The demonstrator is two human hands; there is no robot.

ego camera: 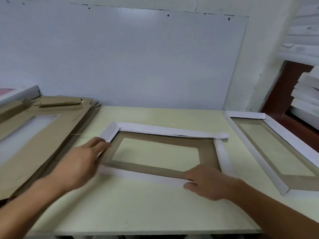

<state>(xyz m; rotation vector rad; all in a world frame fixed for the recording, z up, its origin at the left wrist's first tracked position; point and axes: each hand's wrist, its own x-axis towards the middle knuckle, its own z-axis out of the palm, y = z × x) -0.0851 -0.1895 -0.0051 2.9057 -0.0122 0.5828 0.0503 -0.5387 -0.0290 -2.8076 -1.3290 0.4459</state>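
Note:
A brown cardboard frame (207, 147) with a rectangular window lies flat in the middle of the pale yellow table (138, 213). White paper strips (165, 130) are folded over its four edges. My left hand (81, 163) rests on the frame's left edge, fingers stretched onto the white strip near the far left corner; it is motion-blurred. My right hand (207, 182) lies flat on the near white strip, fingers pointing left and pressing it down.
A stack of bare brown cardboard frames (43, 135) lies at the left. A finished white-edged frame (269, 152) lies at the right. A whiteboard (129, 57) leans on the wall behind. White stacked pieces (307, 94) and a dark red frame (279, 100) stand at far right.

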